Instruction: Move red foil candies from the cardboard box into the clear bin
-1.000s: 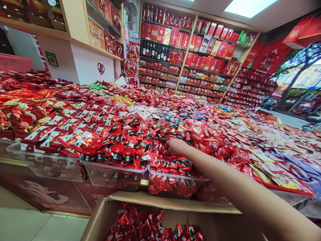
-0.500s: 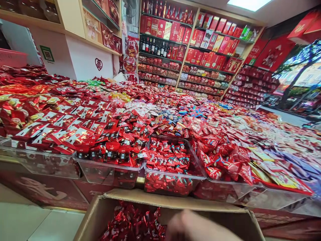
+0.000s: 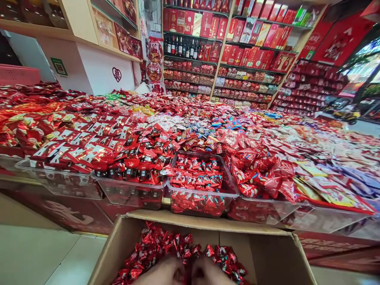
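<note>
An open cardboard box (image 3: 267, 253) stands in front of me, partly filled with red foil-wrapped candies (image 3: 160, 245). Both my hands are down in this box at the bottom edge of the view, side by side and touching. My left hand (image 3: 166, 274) and my right hand (image 3: 209, 274) rest on the candy heap. Only their blurred backs show; the fingers are hidden among the wrappers. Just beyond the box sits a clear plastic bin (image 3: 204, 195) holding the same kind of red candies (image 3: 197, 174).
A wide display counter is covered with clear bins of red sweets (image 3: 133, 158) and packets (image 3: 326, 186). Shelves of red gift boxes and bottles (image 3: 225, 43) line the back wall. Tiled floor (image 3: 44, 253) lies to the left of the box.
My right arm has pulled back from the clear bin and dropped into the cardboard box. My left hand has come into view beside it. The view has tilted slightly down.
</note>
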Action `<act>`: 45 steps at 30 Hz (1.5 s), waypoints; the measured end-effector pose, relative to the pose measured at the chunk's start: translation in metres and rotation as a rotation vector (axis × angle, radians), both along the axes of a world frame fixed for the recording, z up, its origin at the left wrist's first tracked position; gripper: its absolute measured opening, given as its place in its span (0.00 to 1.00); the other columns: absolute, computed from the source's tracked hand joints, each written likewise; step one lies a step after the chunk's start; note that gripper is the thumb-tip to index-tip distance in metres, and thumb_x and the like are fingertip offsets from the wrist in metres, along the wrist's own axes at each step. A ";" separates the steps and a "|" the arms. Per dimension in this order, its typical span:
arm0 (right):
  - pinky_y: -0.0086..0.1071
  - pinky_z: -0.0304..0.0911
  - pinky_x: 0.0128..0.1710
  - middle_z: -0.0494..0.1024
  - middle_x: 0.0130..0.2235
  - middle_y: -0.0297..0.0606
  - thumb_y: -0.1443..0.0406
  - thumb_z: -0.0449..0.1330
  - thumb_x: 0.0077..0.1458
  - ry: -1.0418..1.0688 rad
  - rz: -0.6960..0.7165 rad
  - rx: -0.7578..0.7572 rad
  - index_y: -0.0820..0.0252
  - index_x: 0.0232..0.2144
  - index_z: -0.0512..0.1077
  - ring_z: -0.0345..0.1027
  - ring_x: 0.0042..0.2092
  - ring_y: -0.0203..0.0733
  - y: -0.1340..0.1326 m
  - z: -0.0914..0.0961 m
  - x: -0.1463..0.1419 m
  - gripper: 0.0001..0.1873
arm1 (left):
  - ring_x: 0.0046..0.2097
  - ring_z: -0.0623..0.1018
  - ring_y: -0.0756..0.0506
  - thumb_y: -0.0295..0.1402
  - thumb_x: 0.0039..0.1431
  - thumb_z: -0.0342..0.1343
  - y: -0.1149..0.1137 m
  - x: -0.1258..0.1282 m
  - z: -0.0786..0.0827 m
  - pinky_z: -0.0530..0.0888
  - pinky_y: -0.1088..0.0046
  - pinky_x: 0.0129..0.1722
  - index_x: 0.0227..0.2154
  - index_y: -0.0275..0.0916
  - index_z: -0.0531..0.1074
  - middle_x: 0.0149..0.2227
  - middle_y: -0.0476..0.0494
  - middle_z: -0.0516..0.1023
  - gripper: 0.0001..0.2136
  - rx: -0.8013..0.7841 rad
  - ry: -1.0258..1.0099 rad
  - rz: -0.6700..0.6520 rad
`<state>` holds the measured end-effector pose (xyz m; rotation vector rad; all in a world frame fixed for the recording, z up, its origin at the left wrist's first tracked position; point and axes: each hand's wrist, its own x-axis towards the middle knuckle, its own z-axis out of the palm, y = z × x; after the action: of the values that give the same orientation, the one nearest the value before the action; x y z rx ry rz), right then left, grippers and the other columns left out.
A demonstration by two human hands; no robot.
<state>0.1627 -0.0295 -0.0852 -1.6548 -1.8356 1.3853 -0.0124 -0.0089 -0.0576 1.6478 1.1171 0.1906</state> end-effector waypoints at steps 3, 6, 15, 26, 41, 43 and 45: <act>0.23 0.51 0.18 0.64 0.17 0.26 0.65 0.57 0.35 0.249 -0.269 -0.034 0.59 0.19 0.64 0.58 0.19 0.31 0.009 0.027 0.007 0.05 | 0.22 0.63 0.52 0.29 0.38 0.53 0.006 0.008 0.016 0.59 0.78 0.21 0.26 0.36 0.69 0.18 0.55 0.64 0.07 -0.067 -0.097 0.110; 0.22 0.45 0.13 0.61 0.15 0.23 0.57 0.57 0.38 0.440 -0.408 -0.125 0.59 0.22 0.58 0.50 0.14 0.27 0.012 0.053 0.006 0.14 | 0.27 0.67 0.53 0.36 0.47 0.50 0.008 0.017 0.028 0.63 0.79 0.25 0.36 0.38 0.63 0.27 0.52 0.68 0.12 -0.183 -0.318 0.131; 0.25 0.57 0.23 0.68 0.21 0.31 0.58 0.59 0.39 0.768 -0.408 -0.250 0.64 0.25 0.65 0.62 0.23 0.31 0.006 0.089 -0.001 0.14 | 0.27 0.72 0.52 0.39 0.51 0.48 0.002 0.022 0.047 0.64 0.79 0.24 0.33 0.36 0.63 0.26 0.47 0.73 0.11 -0.414 -0.600 0.278; 0.29 0.60 0.27 0.71 0.24 0.34 0.59 0.56 0.44 0.655 -0.374 0.000 0.62 0.33 0.66 0.63 0.25 0.34 0.006 0.102 0.001 0.14 | 0.38 0.71 0.49 0.29 0.46 0.55 0.001 0.022 0.059 0.67 0.74 0.39 0.37 0.38 0.68 0.34 0.46 0.74 0.13 -0.176 -0.755 0.397; 0.28 0.60 0.29 0.70 0.28 0.35 0.64 0.53 0.46 0.262 -0.209 0.341 0.57 0.29 0.65 0.64 0.30 0.36 -0.010 0.123 0.000 0.05 | 0.36 0.69 0.50 0.31 0.46 0.54 -0.001 0.015 0.068 0.66 0.75 0.37 0.37 0.40 0.65 0.33 0.49 0.70 0.12 -0.161 -0.749 0.306; 0.28 0.60 0.30 0.71 0.28 0.35 0.66 0.51 0.48 0.114 -0.045 0.520 0.55 0.30 0.66 0.64 0.30 0.36 -0.011 0.148 0.007 0.06 | 0.34 0.68 0.50 0.35 0.47 0.53 -0.001 0.012 0.072 0.66 0.76 0.34 0.37 0.40 0.65 0.31 0.50 0.70 0.12 -0.160 -0.780 0.264; 0.29 0.60 0.31 0.72 0.31 0.36 0.68 0.49 0.49 0.001 0.075 0.680 0.53 0.33 0.66 0.64 0.32 0.36 -0.004 0.181 0.017 0.10 | 0.32 0.68 0.50 0.38 0.48 0.51 -0.002 0.010 0.072 0.66 0.75 0.33 0.36 0.40 0.66 0.30 0.49 0.70 0.12 -0.168 -0.800 0.233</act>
<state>0.1792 -0.0335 0.0960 -1.2320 -2.0641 0.6518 -0.0021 -0.0106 0.0146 1.1119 0.6703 0.8056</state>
